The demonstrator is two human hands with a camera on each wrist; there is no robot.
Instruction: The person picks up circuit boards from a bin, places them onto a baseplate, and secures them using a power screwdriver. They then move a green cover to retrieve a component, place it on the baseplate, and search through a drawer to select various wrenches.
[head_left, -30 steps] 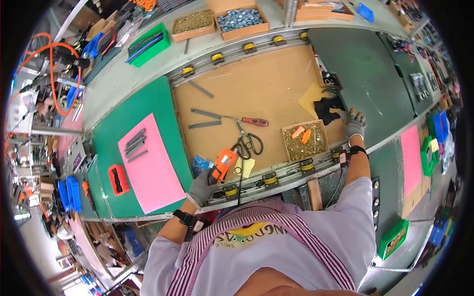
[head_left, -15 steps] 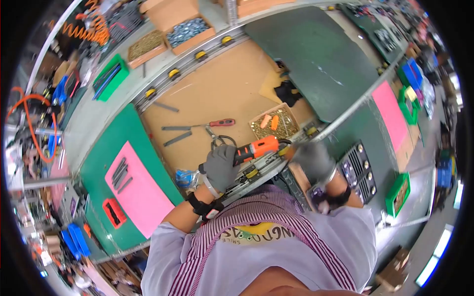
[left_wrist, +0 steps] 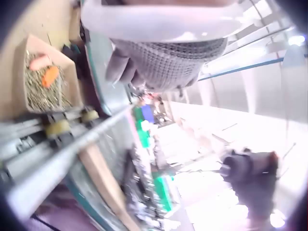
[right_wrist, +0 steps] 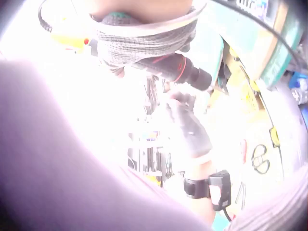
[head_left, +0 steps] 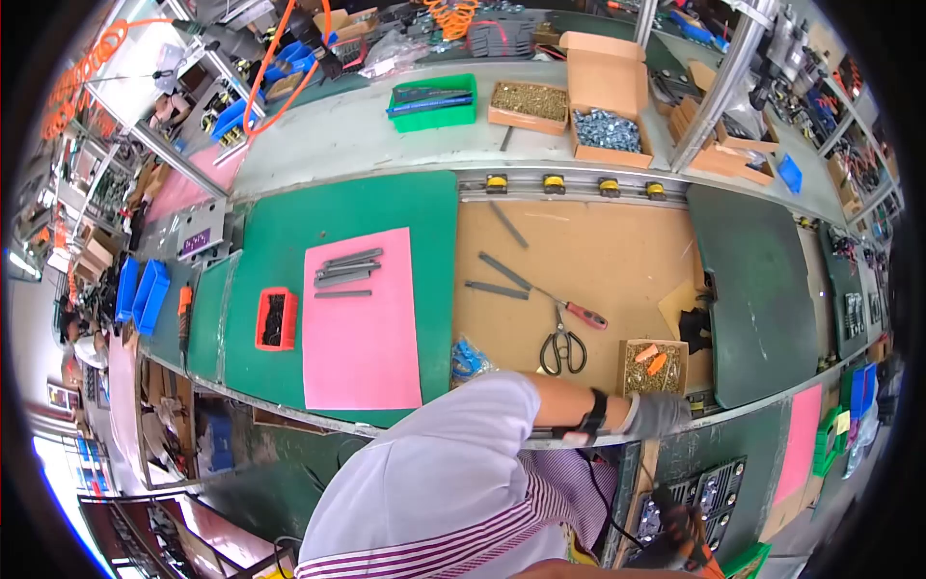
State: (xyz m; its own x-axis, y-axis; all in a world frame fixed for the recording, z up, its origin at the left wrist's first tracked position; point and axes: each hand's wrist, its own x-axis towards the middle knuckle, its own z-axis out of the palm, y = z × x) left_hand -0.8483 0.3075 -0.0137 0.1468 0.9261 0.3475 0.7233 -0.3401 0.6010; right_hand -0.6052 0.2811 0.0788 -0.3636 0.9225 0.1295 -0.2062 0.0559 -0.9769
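Observation:
My right hand, in a grey glove, grips an orange and black electric screwdriver near the lower right of the head view. The right wrist view shows its black nose sticking out past the glove. My left hand, also gloved, is stretched across my body, just beside the box of brass-coloured screws. Its fingers hang loosely bent in the left wrist view, with nothing seen in them. Under the screwdriver is a dark slotted panel bearing several round silvery parts.
Scissors, a red-handled screwdriver and grey strips lie on the brown board. A pink sheet with more strips is at left. Metal rails with yellow rollers edge the board. A dark green mat is at right.
The electric screwdriver has passed from my left hand to my right hand, which has moved down over the dark panel. My left arm has swung right across my body. The head view has turned.

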